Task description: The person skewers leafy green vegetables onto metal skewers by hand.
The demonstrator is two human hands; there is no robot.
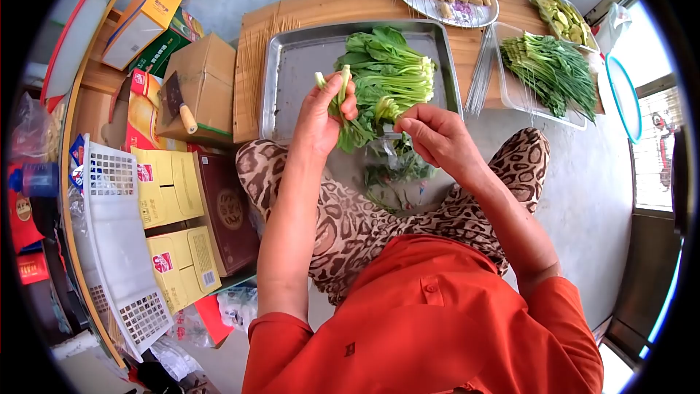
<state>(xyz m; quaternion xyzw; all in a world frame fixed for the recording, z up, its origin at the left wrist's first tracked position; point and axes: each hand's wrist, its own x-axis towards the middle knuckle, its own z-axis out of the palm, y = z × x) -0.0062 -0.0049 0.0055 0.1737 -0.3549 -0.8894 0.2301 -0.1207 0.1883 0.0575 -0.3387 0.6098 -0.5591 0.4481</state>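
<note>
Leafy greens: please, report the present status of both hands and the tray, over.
Left hand closed on green stalks. Right hand pinched at folded greens, exact hold unclear. Larger bunch lying in tray. Nothing seen blocking hands.

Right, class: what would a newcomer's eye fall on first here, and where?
Probably the bright red shirt, filling the bottom middle, with leopard-print trousers just above it. Next, near the top middle, come the leafy greens in a metal tray, with the left hand holding green stems nearby.
</note>
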